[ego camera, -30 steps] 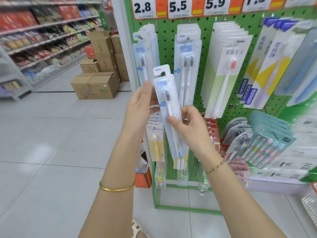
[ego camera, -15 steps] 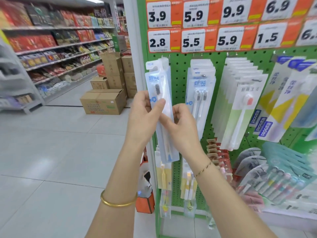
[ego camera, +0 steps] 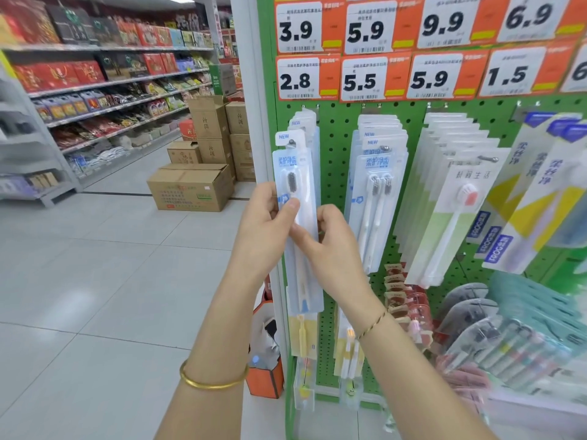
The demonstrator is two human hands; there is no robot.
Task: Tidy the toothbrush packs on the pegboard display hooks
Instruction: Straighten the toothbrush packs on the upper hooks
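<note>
Two hands grip one toothbrush pack [ego camera: 297, 173]: the left hand [ego camera: 266, 217] pinches its left edge, thumb across the front, and the right hand [ego camera: 330, 246] curls round its right edge. We note the pack upright at the front of the leftmost stack on the green pegboard [ego camera: 336, 147], below the 2.8 price tag [ego camera: 297, 79]; whether it sits on a hook we cannot tell. Room: shop aisle, pale tiled floor [ego camera: 95, 265], stocked shelves [ego camera: 111, 81] at left, cardboard boxes [ego camera: 190, 185] stacked beside the display.

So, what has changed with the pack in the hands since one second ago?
The pack rose from tilted, lower down, to upright in front of the leftmost hanging row. The left hand and right hand still hold it. The other packs hang as before.
</note>
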